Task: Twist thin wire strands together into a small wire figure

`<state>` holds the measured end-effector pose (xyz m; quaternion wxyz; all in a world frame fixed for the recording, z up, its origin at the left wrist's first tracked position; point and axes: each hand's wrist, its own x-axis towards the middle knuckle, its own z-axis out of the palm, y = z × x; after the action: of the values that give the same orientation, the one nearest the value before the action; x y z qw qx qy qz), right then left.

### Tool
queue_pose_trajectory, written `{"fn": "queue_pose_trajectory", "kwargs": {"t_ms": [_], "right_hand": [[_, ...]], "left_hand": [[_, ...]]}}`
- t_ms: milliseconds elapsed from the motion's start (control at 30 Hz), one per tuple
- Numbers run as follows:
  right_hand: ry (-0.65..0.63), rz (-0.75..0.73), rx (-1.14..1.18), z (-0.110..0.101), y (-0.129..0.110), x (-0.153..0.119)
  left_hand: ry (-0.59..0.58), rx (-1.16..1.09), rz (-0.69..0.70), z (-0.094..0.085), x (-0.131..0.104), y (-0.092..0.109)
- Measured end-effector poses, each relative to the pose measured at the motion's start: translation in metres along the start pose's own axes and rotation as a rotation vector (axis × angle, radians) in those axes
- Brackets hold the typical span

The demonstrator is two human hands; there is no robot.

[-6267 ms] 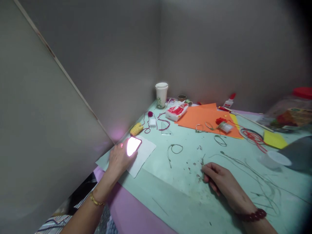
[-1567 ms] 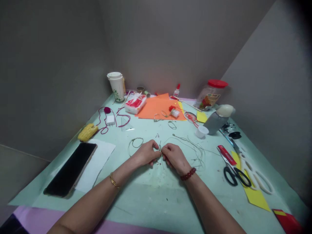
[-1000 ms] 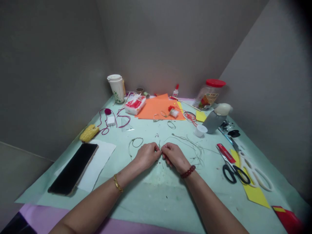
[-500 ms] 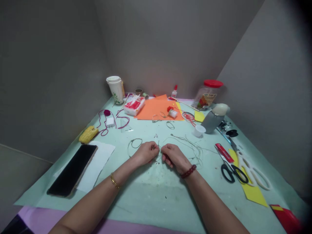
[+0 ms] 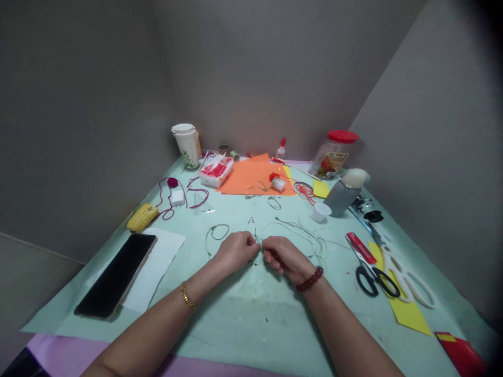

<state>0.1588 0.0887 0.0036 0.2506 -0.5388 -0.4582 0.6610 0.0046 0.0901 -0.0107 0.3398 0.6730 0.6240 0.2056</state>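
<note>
Head bent over a pale green mat (image 5: 236, 324), a person works a thin cord (image 5: 255, 232) with bare fingers. The left hand (image 5: 238, 248) grasps it between thumb and forefinger; the right hand (image 5: 285, 256), its other fingers curled, pinches close by, seemingly on the same cord, though the strand is too fine to follow inside the grip.

The cord sits in the narrow gap between the two sets of fingertips, which are near but apart. Its visible end points away from the body, roughly across the line joining the hands, and rises just beside the left fingertips, making the left hand the nearer to that end.

Looped cord (image 5: 212, 229) lies just past the left knuckles; loose strands (image 5: 301, 226) spread beyond the right. Farther right, well apart from both hands, rest black-handled scissors (image 5: 373, 271). To the left, a phone (image 5: 118, 275) lies partly on white paper (image 5: 163, 262).
</note>
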Motion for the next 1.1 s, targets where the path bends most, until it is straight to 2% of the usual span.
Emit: {"fn": "queue_pose_trajectory", "kwargs": {"t_ms": [67,200,300,467,600,667,767,833,1000,1100], "right_hand": [[-0.049,0.028,0.042,-0.002,0.001,-0.001],[-0.139,0.072,0.113,-0.004,0.001,-0.003],[-0.164,0.089,0.113,-0.003,0.001,-0.004],[-0.204,0.104,0.082,-0.005,0.002,-0.005],[-0.093,0.004,-0.031,-0.01,0.001,-0.009],[-0.014,-0.033,-0.084,-0.01,0.002,-0.011],[0.072,-0.039,-0.131,-0.006,0.005,-0.013],[0.098,-0.038,-0.126,-0.003,0.007,-0.012],[0.078,-0.032,-0.109,-0.002,0.008,-0.012],[0.073,-0.029,-0.101,-0.004,0.007,-0.012]], "left_hand": [[-0.067,-0.141,-0.033,0.0,0.003,-0.004],[-0.302,-0.47,-0.113,-0.003,0.005,-0.003],[-0.379,-0.609,-0.138,-0.005,0.004,0.002],[-0.351,-0.568,-0.134,0.0,0.002,0.0],[-0.329,-0.4,-0.144,0.004,-0.001,-0.003],[-0.247,-0.26,-0.112,0.005,-0.005,-0.001],[-0.061,-0.025,0.026,0.005,-0.012,0.001],[0.005,0.077,0.121,0.005,-0.014,0.002],[-0.027,0.137,0.337,0.0,-0.008,0.0],[-0.099,0.138,0.358,-0.006,0.0,0.0]]}}
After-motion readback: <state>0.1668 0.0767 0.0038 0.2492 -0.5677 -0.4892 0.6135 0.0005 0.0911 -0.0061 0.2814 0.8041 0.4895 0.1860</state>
